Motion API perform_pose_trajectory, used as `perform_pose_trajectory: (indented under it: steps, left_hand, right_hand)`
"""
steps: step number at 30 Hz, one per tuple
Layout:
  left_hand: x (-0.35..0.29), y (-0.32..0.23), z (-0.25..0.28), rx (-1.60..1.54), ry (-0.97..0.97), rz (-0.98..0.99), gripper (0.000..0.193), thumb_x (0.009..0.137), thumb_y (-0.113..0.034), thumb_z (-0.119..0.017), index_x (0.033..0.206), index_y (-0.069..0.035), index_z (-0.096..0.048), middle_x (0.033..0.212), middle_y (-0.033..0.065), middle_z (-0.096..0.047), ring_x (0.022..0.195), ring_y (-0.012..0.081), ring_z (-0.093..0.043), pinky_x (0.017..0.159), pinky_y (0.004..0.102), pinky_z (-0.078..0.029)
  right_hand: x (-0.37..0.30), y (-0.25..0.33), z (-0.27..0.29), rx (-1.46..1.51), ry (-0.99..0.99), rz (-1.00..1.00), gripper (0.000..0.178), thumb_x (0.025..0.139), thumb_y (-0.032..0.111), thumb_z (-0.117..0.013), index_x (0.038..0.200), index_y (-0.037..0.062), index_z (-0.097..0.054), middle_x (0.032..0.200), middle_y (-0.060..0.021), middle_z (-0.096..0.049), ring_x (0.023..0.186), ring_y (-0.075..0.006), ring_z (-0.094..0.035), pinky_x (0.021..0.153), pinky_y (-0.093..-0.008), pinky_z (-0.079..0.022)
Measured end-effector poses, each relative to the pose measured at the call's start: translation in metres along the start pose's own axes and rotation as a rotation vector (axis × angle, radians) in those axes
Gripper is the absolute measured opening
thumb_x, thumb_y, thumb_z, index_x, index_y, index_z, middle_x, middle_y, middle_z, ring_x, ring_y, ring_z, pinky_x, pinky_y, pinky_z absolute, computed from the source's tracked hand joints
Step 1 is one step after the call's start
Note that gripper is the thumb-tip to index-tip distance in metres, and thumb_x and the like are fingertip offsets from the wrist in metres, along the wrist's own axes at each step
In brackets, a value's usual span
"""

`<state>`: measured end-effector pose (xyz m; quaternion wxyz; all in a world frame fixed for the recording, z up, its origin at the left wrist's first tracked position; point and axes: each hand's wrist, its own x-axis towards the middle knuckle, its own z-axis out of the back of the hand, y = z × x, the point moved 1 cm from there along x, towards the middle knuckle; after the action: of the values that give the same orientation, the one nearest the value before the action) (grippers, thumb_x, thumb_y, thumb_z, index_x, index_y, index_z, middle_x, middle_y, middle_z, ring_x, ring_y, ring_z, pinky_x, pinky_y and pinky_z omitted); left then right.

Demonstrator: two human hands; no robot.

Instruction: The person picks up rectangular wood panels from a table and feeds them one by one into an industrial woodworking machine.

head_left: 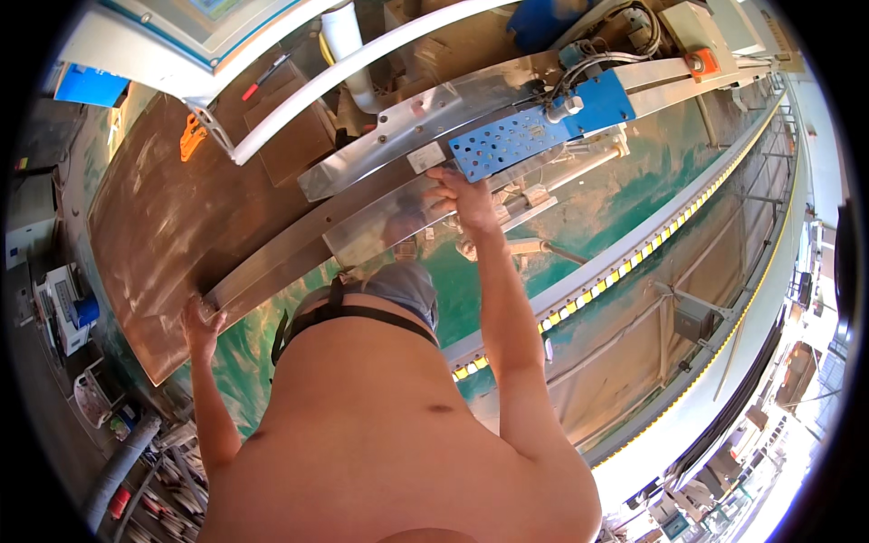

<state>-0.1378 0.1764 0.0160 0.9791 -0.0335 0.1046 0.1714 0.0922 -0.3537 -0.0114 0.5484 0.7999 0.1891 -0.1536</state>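
A long grey metal bar [272, 258] slants from lower left up to the middle. At its lower left end is my left hand [201, 328], its fingers and thumb closed about the tip. My right hand [469, 206] reaches to the bar's other part, just below a blue plate with many holes [507, 145]. Its fingers are stretched leftward and apart, the uppermost touching the lower corner of a small pale rectangular piece [424, 157]. Whether that finger presses on the piece or only rests there, I cannot tell. A shiny clear or metal guard strip [376, 217] runs beneath the right fingers.
A brown board tabletop [154, 262] lies at the left, with orange-handled scissors [192, 136] and a red-and-black marker [265, 78] beyond. A white curved tube [308, 100] crosses above. At right runs a long rail with yellow blocks [588, 296]. An orange-red button [701, 61] sits far right.
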Motion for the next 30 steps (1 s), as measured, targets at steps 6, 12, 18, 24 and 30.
perform_pose_trajectory:
  steps: [6, 12, 18, 24, 30]
  left_hand:
    - [0.01, -0.016, -0.018, -0.349, 0.013, -0.06, 0.065, 0.069, -0.022, -0.073, 0.125, -0.004, -0.044, 0.125, 0.0184, -0.045, 0.118, 0.0334, -0.04, 0.1, 0.0411, -0.033]
    - [0.014, -0.082, 0.001, -0.273, -0.044, -0.156, 0.057, 0.072, -0.011, -0.066, 0.124, -0.003, -0.046, 0.12, 0.0177, -0.05, 0.111, 0.034, -0.047, 0.095, 0.0396, -0.037]
    - [0.026, -0.123, 0.011, -0.329, -0.053, -0.247, 0.055, 0.071, -0.012, -0.064, 0.124, -0.008, -0.048, 0.114, 0.0162, -0.055, 0.102, 0.0307, -0.054, 0.087, 0.0379, -0.044]
    - [0.033, -0.166, 0.018, -0.45, -0.182, -0.405, 0.061, 0.068, -0.016, -0.07, 0.124, -0.011, -0.049, 0.108, 0.0139, -0.058, 0.09, 0.0321, -0.057, 0.077, 0.0394, -0.048]
    - [0.063, -0.2, 0.014, -0.375, -0.29, -0.659, 0.06, 0.063, -0.02, -0.073, 0.118, -0.009, -0.052, 0.1, 0.0099, -0.057, 0.097, 0.0291, -0.052, 0.086, 0.0399, -0.041]
  right_hand:
    - [0.025, 0.025, 0.051, -0.027, -0.001, 0.036, 0.03, 0.082, -0.001, -0.033, 0.103, 0.0013, -0.053, 0.093, -0.0123, -0.063, 0.069, -0.0219, -0.066, 0.052, -0.0293, -0.054]
    - [0.045, 0.044, 0.103, 0.108, -0.048, 0.07, 0.028, 0.082, -0.004, -0.037, 0.107, 0.0013, -0.049, 0.078, -0.0093, -0.06, 0.064, -0.0192, -0.061, 0.05, -0.0298, -0.055]
    - [0.0, 0.037, 0.058, 0.283, -0.252, 0.273, 0.035, 0.086, 0.003, -0.046, 0.121, -0.0004, -0.043, 0.089, -0.0124, -0.062, 0.066, -0.0157, -0.062, 0.044, -0.0224, -0.045]
    - [-0.081, -0.044, 0.022, 0.109, -0.25, 0.109, 0.045, 0.085, 0.007, -0.046, 0.128, -0.0035, -0.038, 0.1, -0.0156, -0.062, 0.069, -0.0169, -0.063, 0.052, -0.0217, -0.045]
    - [-0.145, -0.097, 0.001, -0.052, -0.357, 0.028, 0.038, 0.086, 0.008, -0.046, 0.122, -0.0036, -0.046, 0.096, -0.0153, -0.063, 0.07, -0.018, -0.064, 0.053, -0.0234, -0.046]
